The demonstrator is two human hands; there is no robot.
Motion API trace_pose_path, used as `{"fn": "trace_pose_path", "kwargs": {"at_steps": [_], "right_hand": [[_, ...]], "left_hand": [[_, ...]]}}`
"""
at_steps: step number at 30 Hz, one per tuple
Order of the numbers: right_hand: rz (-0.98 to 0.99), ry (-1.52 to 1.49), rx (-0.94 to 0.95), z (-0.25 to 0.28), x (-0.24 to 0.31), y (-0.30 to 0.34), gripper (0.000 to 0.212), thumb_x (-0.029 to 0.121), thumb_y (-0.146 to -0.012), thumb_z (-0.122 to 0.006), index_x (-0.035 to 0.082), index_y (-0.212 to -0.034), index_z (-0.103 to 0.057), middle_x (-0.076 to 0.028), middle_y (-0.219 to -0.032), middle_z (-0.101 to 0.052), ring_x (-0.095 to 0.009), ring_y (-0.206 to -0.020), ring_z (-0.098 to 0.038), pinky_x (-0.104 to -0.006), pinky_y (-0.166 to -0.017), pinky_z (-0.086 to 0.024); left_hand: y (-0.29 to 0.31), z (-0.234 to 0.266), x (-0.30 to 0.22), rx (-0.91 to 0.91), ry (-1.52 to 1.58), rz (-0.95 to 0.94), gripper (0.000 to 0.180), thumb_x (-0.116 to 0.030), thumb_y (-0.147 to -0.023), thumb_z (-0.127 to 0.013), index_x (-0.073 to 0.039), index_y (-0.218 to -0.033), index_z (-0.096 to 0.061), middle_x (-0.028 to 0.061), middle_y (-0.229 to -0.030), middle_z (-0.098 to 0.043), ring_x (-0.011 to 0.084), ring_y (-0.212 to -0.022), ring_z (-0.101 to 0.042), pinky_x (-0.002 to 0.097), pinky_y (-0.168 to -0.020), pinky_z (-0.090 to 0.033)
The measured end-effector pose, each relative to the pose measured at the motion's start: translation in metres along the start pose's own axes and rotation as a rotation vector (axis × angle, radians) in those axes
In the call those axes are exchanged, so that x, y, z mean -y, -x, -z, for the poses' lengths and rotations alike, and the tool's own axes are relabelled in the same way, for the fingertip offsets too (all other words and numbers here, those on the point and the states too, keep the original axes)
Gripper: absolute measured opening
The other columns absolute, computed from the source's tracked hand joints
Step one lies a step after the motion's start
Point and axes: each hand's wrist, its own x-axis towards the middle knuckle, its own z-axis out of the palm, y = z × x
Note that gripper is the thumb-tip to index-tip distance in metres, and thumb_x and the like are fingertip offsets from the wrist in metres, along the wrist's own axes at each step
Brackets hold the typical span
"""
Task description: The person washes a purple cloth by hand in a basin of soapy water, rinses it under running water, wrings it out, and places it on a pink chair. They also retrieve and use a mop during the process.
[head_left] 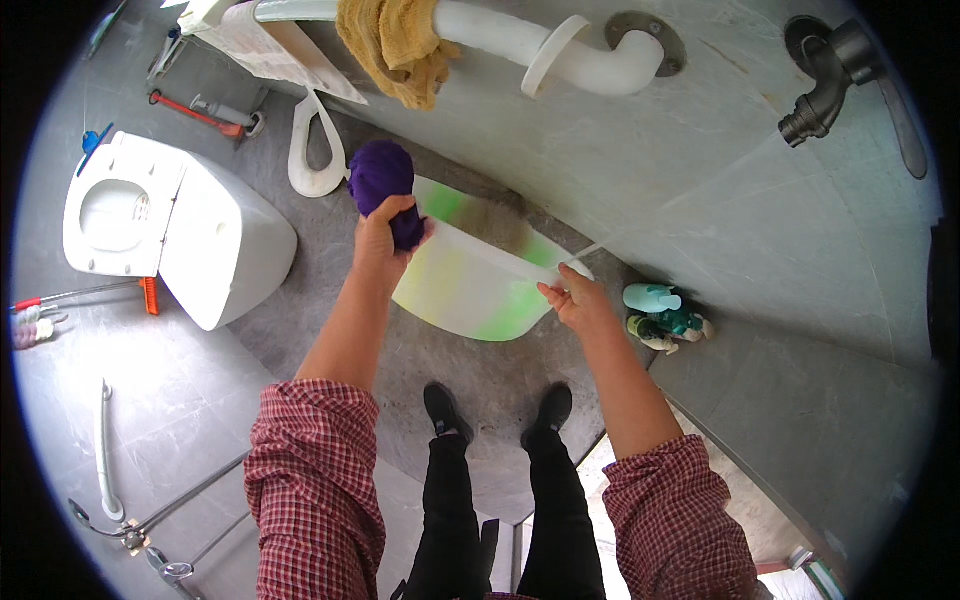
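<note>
My left hand (385, 235) is closed around a bunched purple cloth (380, 172) at the left end of a glossy panel (450, 285). The panel is white with green and yellow bands and rounded corners. It hangs tilted between my hands above the floor. Whether my left fingers also grip the panel's edge is hidden. At its right end, my right hand (577, 297) pinches the panel's upper edge between thumb and fingers. A thin pale line stretches from near my right hand toward the wall tap (825, 90); I cannot tell if it is water.
A white toilet (205, 240) stands at the left, with a white ring-shaped piece (315, 150) beside it. A brown towel (395, 50) hangs over a white rail (490, 35) along the wall. Several bottles (655, 300) stand on the floor at the right.
</note>
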Motion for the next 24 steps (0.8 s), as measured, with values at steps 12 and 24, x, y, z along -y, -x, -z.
{"fn": "trace_pose_path", "kwargs": {"at_steps": [12,24], "right_hand": [[-0.442,0.175,-0.061,0.013,-0.038,-0.002,0.026,0.017,-0.092,-0.057,-0.003,-0.110,-0.053,-0.019,-0.090,-0.055,-0.007,-0.057,-0.054,-0.0124,-0.035,-0.031],[-0.919,0.083,0.148,0.023,-0.180,0.043,0.016,0.013,-0.085,-0.064,0.006,-0.098,-0.057,-0.016,-0.089,-0.057,-0.003,-0.046,-0.052,-0.0117,-0.028,-0.024]], "left_hand": [[0.014,-0.073,-0.013,0.124,-0.259,-0.126,0.037,-0.004,-0.067,-0.073,-0.004,-0.099,-0.054,0.0070,-0.083,-0.057,0.0203,-0.066,-0.058,0.0351,-0.050,-0.050],[0.065,-0.070,0.012,-0.145,-1.090,-0.400,0.048,-0.015,-0.052,-0.076,0.004,-0.092,-0.057,0.0166,-0.084,-0.064,0.0262,-0.074,-0.065,0.0356,-0.063,-0.052]]}}
